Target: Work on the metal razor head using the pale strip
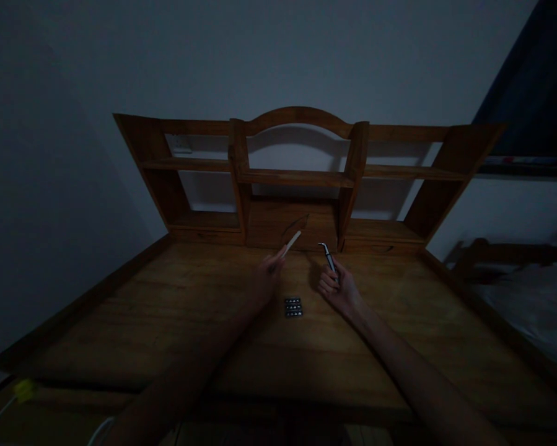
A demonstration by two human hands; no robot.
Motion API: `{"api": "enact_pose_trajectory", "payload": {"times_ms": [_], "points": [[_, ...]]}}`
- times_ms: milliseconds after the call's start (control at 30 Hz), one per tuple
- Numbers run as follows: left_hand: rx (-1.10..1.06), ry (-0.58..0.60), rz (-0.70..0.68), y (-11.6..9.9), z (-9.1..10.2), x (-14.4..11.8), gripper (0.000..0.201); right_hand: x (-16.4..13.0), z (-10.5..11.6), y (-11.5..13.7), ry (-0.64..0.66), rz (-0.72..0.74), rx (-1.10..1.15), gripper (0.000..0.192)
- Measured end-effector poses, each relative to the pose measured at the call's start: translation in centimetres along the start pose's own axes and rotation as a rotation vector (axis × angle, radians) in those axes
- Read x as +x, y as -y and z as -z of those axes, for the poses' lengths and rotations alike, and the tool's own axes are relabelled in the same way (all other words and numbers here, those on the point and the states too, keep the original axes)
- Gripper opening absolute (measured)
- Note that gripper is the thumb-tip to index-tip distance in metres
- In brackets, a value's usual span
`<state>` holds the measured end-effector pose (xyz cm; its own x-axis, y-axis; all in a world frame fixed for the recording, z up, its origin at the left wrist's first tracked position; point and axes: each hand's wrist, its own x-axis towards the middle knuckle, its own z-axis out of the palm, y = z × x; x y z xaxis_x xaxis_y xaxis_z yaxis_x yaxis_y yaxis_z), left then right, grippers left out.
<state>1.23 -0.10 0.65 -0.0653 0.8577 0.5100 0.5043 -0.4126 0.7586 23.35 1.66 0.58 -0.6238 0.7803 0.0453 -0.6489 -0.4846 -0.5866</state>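
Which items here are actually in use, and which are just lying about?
In use:
left hand holding a pale flat stick
right hand holding a hooked metal tool
small dark pack between the hands

Lying about:
wooden shelf unit
yellow thing at desk edge
bed

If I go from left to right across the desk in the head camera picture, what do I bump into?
Left hand → pale stick it holds → small dark pack on the desk → bent metal tool → right hand holding it.
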Motion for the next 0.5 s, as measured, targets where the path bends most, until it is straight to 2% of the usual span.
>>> {"api": "enact_pose_trajectory", "payload": {"times_ms": [100,200,367,500], "points": [[0.043,0.053,-0.120,-1.4,-0.2,-0.3,0.043,0.0,-0.2,-0.2,-0.009,-0.014,-0.014,0.052],[0.075,0.131,-0.195,-1.6,-0.9,-0.6,0.041,0.0,-0.5,-0.3,-0.006,-0.022,-0.020,0.053],[0.101,0.028,-0.090,-0.2,-0.7,-0.1,0.042,-0.1,-0.4,-0.3,0.009,-0.006,-0.027,0.052],[0.042,0.019,-0.102,-1.1,0.0,-0.3,0.043,0.0,-0.3,-0.4,0.011,-0.009,-0.030,0.052]]}}
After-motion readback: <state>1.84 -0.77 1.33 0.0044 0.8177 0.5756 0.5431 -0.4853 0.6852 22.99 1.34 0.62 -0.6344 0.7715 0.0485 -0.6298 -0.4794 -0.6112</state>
